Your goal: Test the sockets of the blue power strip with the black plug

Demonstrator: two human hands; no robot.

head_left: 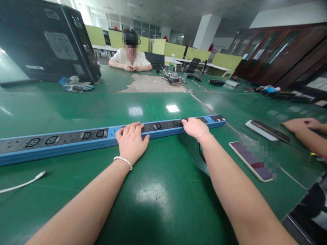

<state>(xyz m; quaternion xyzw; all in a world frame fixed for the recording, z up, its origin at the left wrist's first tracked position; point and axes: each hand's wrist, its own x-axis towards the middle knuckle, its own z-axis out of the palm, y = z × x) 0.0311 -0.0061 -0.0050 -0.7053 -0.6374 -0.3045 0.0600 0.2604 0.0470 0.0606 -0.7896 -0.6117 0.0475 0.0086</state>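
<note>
A long blue power strip (pixel 163 136) with black sockets lies across the green table, running from the left edge to the right of centre. My left hand (pixel 131 140) grips it near the middle, fingers over the top and thumb at the near side. Farther right, the fingers of my right hand (pixel 194 127) close around a black plug (pixel 184 121) at one of the sockets. Most of that plug is hidden by the hand, so how deep it sits I cannot tell. A black cable (pixel 200 152) hangs down below my right wrist.
A phone (pixel 251 161) and a dark slab on a white one (pixel 268 131) lie at right, near another person's hands (pixel 304 125). A white cable (pixel 25 183) is at left. Gloves (pixel 76 84) lie beside a black computer case (pixel 48 41). Opposite sits a person (pixel 131 56).
</note>
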